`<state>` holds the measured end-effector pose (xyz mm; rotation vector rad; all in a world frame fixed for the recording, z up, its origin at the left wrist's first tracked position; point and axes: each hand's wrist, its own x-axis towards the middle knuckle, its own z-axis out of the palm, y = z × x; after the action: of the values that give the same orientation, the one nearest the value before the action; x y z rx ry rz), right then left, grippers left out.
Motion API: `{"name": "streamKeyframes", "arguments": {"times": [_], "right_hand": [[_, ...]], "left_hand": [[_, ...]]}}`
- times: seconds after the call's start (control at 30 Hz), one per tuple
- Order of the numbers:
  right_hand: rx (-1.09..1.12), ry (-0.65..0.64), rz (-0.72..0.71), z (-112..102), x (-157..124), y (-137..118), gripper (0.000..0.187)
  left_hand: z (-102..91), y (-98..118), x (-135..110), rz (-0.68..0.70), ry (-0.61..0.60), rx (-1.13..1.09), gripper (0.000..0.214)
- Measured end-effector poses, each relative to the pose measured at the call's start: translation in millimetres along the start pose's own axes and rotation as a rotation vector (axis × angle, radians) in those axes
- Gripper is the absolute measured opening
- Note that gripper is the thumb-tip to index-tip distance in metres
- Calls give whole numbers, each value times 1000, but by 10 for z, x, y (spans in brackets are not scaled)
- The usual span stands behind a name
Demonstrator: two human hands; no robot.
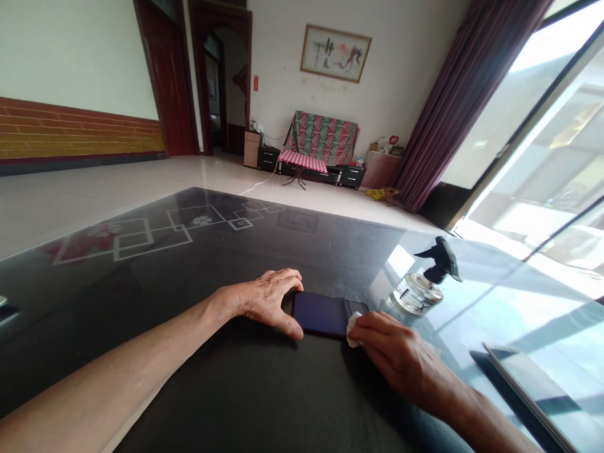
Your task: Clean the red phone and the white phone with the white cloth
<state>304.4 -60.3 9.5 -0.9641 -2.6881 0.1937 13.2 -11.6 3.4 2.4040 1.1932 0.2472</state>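
Observation:
A dark smartphone [322, 313] lies flat on the black glass table [189, 277]. My left hand [268, 299] clasps the phone's left end, thumb on the near edge and fingers curled over the far edge. My right hand [394, 346] pinches a small white wipe [353, 325] and presses it on the phone's right end. A clear spray bottle [421, 289] with a black trigger head stands just behind my right hand.
A flat dark device [528, 390] with a pale rim lies at the table's right edge. Beyond the table are a tiled floor, a cloth-covered sofa [321, 141] against the far wall, purple curtains and a large window on the right.

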Motion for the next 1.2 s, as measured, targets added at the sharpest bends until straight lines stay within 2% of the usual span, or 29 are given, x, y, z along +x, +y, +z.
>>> {"name": "streamKeyframes", "arguments": {"times": [0.17, 0.5, 0.6, 0.8, 0.9, 1.1, 1.2], "right_hand": [[53, -11, 29, -75, -19, 44, 26], [-7, -20, 80, -270, -137, 234, 24], [-38, -4, 67, -254, -55, 142, 26], [-90, -2, -37, -63, 231, -72, 26], [-67, 31, -19, -25, 200, 15, 28], [-10, 123, 75, -17, -49, 351, 26], [-32, 148, 134, 0, -33, 425, 26]], "left_hand": [[77, -14, 21, 43, 60, 22, 76], [69, -31, 15, 15, 40, 18, 72], [73, -34, 20, 19, 38, 20, 72], [79, -36, 18, 8, 47, 19, 72], [73, -27, 20, 16, 42, 11, 71], [61, -11, 14, 11, 38, 1, 69], [65, -14, 8, 1, 35, -18, 69]]}}
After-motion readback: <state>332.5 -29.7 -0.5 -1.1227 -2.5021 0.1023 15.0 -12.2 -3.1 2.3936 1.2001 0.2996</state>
